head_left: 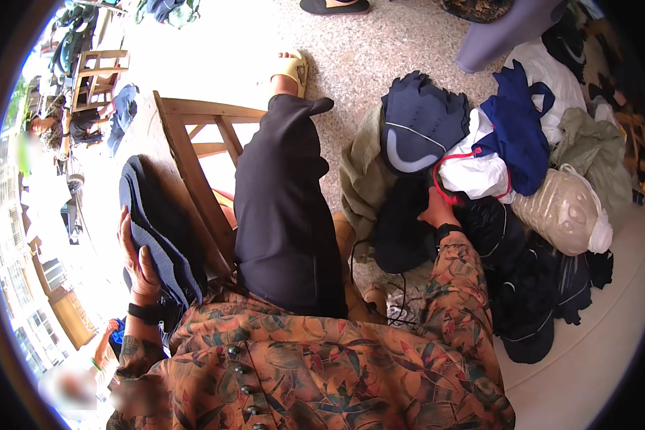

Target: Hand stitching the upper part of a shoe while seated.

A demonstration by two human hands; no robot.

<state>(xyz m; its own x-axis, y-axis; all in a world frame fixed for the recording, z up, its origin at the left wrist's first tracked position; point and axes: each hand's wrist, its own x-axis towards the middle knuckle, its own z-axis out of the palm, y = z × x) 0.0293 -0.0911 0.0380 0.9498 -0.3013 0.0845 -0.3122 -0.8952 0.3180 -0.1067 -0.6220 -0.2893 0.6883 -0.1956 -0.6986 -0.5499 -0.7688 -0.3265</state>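
My left hand [137, 264] lies flat against a stack of folded dark blue garments [154, 229] that rests on a wooden table [193, 154] at my left. Its fingers are spread and it grips nothing. My right hand [437, 209] reaches down to my right into a heap of dark clothes [494, 236] on the floor and closes on a dark garment there; the fingers are partly buried in the cloth. Both wrists wear black bands. My leg in dark trousers [283, 208] stretches forward between the table and the heap.
The heap holds a navy garment with a pale stripe [419, 129], a white and blue garment [498, 154], a clear plastic bag [562, 211] and olive cloth [362, 179]. A wooden chair [97, 75] stands at the far left. Other people's feet show at the top.
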